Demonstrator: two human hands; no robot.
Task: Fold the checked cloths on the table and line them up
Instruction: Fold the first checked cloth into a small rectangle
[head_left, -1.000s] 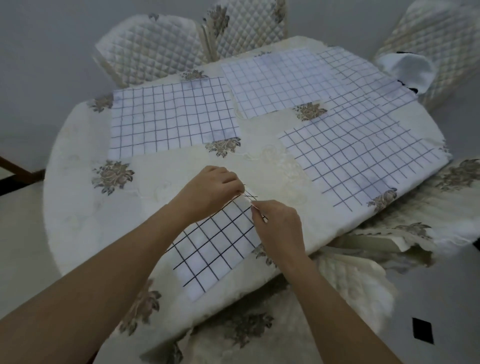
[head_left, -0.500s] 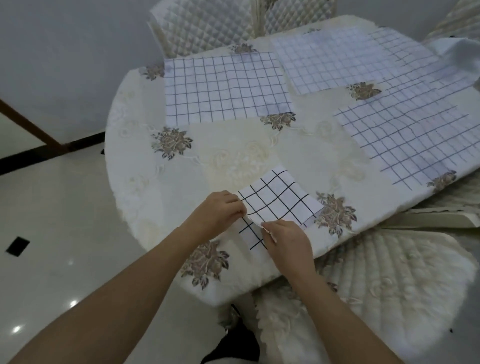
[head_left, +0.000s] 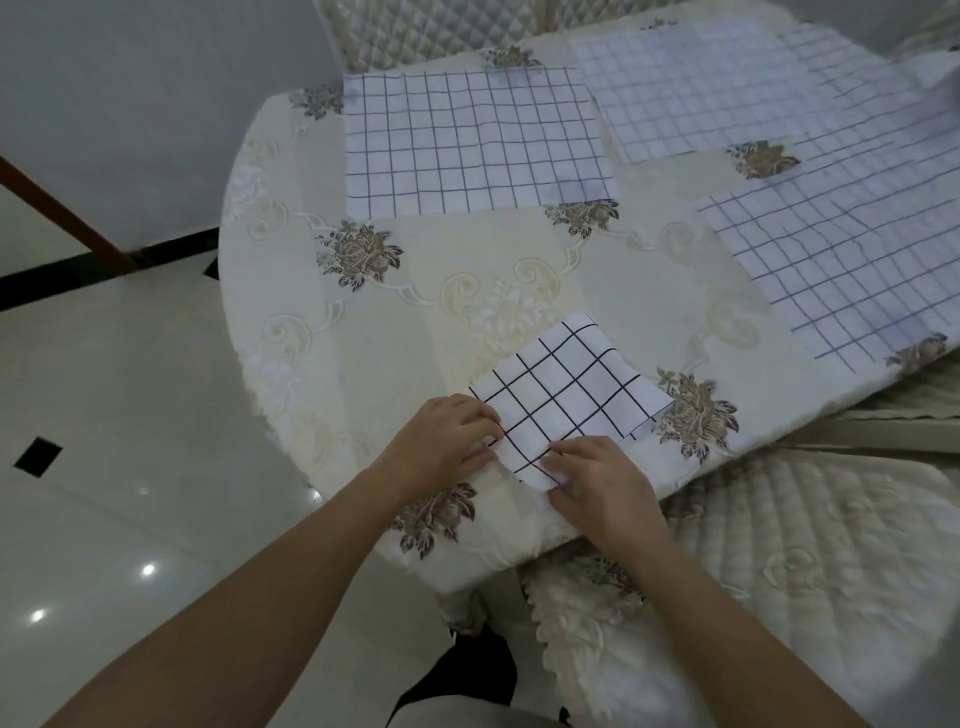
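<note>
Pressing the folded white black-checked cloth (head_left: 566, 395) flat, my left hand (head_left: 441, 441) pinches its near corner. My right hand (head_left: 602, 483) lies open beside it. Next: another fold.

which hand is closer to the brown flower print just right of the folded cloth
Right. The right hand rests on the folded cloth's near corner, a short way from that flower print. The left hand holds the cloth's left edge, farther off.

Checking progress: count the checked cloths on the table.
4, possibly more out of frame: a small folded bold-checked cloth under both hands, a flat one at the far left, a fine-checked one behind, and a large one at right.
</note>
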